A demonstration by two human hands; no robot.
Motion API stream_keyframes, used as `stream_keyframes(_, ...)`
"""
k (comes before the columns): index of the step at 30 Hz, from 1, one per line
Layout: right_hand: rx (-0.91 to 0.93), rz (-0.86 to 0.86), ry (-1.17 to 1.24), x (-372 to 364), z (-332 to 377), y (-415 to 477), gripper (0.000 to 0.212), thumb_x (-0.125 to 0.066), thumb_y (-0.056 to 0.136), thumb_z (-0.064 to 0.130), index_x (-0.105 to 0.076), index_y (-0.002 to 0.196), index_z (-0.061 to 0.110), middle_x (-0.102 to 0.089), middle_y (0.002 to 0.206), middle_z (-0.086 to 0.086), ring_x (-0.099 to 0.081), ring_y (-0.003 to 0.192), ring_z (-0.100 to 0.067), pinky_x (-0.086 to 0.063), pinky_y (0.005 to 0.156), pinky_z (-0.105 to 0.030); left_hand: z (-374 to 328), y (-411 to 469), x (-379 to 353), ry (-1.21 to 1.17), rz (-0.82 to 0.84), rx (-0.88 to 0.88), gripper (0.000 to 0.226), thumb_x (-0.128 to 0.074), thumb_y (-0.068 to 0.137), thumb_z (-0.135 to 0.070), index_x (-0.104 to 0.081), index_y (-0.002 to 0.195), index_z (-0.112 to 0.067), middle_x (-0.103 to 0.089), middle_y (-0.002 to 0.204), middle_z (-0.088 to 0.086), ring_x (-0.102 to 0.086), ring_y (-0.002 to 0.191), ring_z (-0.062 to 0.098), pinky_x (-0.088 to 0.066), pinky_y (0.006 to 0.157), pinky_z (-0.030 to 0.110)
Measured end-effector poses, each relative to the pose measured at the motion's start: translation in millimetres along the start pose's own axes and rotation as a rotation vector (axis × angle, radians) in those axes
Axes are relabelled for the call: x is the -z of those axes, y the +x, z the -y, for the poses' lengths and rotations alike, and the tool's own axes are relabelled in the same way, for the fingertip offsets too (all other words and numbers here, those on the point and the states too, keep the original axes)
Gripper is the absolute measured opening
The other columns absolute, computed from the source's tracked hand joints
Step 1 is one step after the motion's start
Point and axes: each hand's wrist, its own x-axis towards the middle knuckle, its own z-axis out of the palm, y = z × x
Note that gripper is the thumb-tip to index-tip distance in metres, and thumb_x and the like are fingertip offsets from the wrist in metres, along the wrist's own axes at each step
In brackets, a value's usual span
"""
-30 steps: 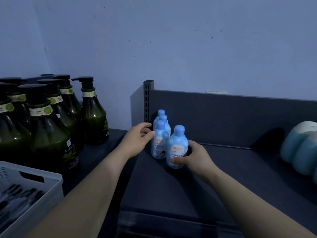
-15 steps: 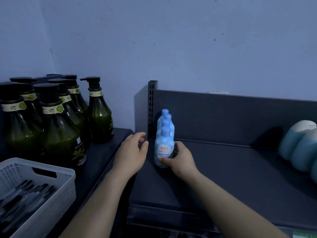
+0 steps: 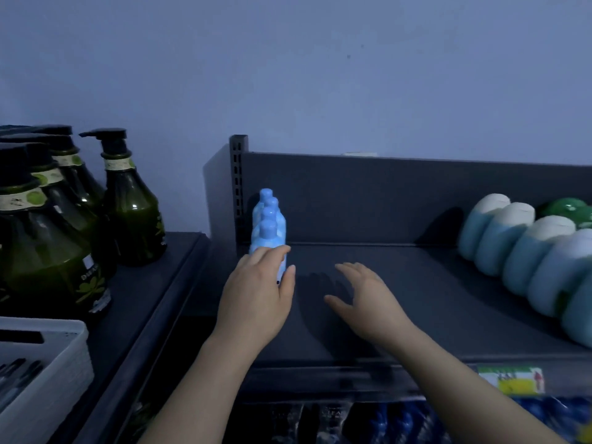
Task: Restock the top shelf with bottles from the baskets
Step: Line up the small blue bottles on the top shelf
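Observation:
A single-file row of small light-blue bottles (image 3: 269, 224) stands at the back left corner of the dark top shelf (image 3: 416, 302), next to the slotted upright. My left hand (image 3: 256, 296) lies over the front bottle of the row, which shows between its forefinger and thumb. To the right, my right hand (image 3: 368, 299) hovers palm down just above the bare shelf, fingers spread, holding nothing. It is a hand's width away from the bottles.
Large dark-green pump bottles (image 3: 128, 213) crowd the neighbouring shelf on the left. A white basket (image 3: 48, 357) with dark items sits at the lower left. Teal-and-white bottles (image 3: 519, 248) line the shelf's right side. A price tag (image 3: 512, 379) hangs on the front edge.
My right hand pushed its blue bottle into the row, let go and drew back to the right. My left hand moved from beside the row onto the front bottle.

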Motion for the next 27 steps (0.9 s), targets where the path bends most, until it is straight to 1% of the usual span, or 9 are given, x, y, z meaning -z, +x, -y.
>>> stream_keyframes(4, -0.065, -0.046, -0.069, 24.5, -37.9, -35.1, 0.065, -0.052, 0.095, 0.043, -0.027, 0.15, 0.02, -0.027, 0.157, 0.005, -0.013, 0.147, -0.014, -0.008, 0.121, -0.03, -47.3, -4.1, -28.9, -0.012, 0.083, -0.108, 0.039, -0.047, 0.096, -0.033, -0.053, 0.133, -0.02, -0.058, 0.123, -0.006, -0.051, 0.112, 0.016, -0.043, 0.095, 0.03)
stream_keyframes(7, -0.114, -0.103, -0.14, 45.1, -71.7, -65.7, 0.063, -0.051, 0.095, 0.043, -0.028, 0.15, 0.022, -0.029, 0.156, 0.006, -0.013, 0.147, -0.015, -0.005, 0.121, -0.031, -88.8, -9.0, -55.1, -0.015, 0.149, -0.193, 0.04, -0.045, 0.097, -0.034, -0.05, 0.135, -0.021, -0.056, 0.127, -0.005, -0.049, 0.113, 0.018, -0.04, 0.095, 0.031)
stream_keyframes(10, -0.186, -0.154, -0.185, 68.7, -108.1, -102.9, 0.063, -0.05, 0.095, 0.045, -0.029, 0.15, 0.023, -0.029, 0.156, 0.006, -0.014, 0.147, -0.016, -0.005, 0.121, -0.032, -132.3, -20.4, -84.1, -0.06, 0.235, -0.261, 0.042, -0.04, 0.099, -0.036, -0.045, 0.139, -0.023, -0.051, 0.132, -0.009, -0.045, 0.119, 0.014, -0.038, 0.098, 0.027)
stream_keyframes(14, -0.294, -0.199, -0.237, 102.8, -161.2, -165.1, 0.061, -0.05, 0.094, 0.046, -0.033, 0.148, 0.022, -0.035, 0.153, 0.005, -0.02, 0.145, -0.017, -0.01, 0.119, -0.032, -199.1, -45.9, -123.4, -0.114, 0.325, -0.349, 0.042, -0.041, 0.099, -0.036, -0.046, 0.138, -0.022, -0.052, 0.132, -0.007, -0.045, 0.118, 0.017, -0.039, 0.097, 0.029)
stream_keyframes(19, -0.452, -0.223, -0.292, 142.1, -230.1, -255.0, 0.058, -0.052, 0.093, 0.046, -0.039, 0.145, 0.023, -0.041, 0.148, 0.006, -0.028, 0.141, -0.017, -0.015, 0.115, -0.033, -293.3, -89.8, -171.3, -0.19, 0.424, -0.462, 0.037, -0.047, 0.096, -0.031, -0.053, 0.131, -0.019, -0.058, 0.122, -0.001, -0.051, 0.109, 0.024, -0.042, 0.094, 0.036)
stream_keyframes(22, -0.56, -0.23, -0.32, 160.7, -272.6, -313.3, 0.057, -0.053, 0.093, 0.045, -0.039, 0.145, 0.025, -0.041, 0.148, 0.009, -0.028, 0.141, -0.015, -0.016, 0.115, -0.032, -348.7, -122.4, -202.8, -0.229, 0.509, -0.512, 0.035, -0.046, 0.097, -0.031, -0.054, 0.129, -0.02, -0.056, 0.124, -0.001, -0.049, 0.113, 0.024, -0.041, 0.097, 0.037)
stream_keyframes(25, -0.668, -0.218, -0.35, 174.6, -312.9, -369.9, 0.054, -0.053, 0.093, 0.042, -0.042, 0.143, 0.024, -0.045, 0.145, 0.007, -0.032, 0.138, -0.017, -0.019, 0.114, -0.033, -398.1, -157.9, -234.7, -0.239, 0.584, -0.561, 0.033, -0.045, 0.097, -0.032, -0.054, 0.127, -0.02, -0.056, 0.123, -0.001, -0.05, 0.112, 0.024, -0.042, 0.095, 0.037)
stream_keyframes(27, -0.747, -0.212, -0.351, 179.7, -341.2, -403.9, 0.054, -0.054, 0.092, 0.041, -0.044, 0.141, 0.024, -0.048, 0.143, 0.005, -0.035, 0.136, -0.02, -0.022, 0.113, -0.036, -426.2, -181.0, -256.9, -0.236, 0.648, -0.575, 0.035, -0.043, 0.098, -0.034, -0.051, 0.13, -0.023, -0.053, 0.126, -0.003, -0.047, 0.114, 0.022, -0.04, 0.095, 0.035)
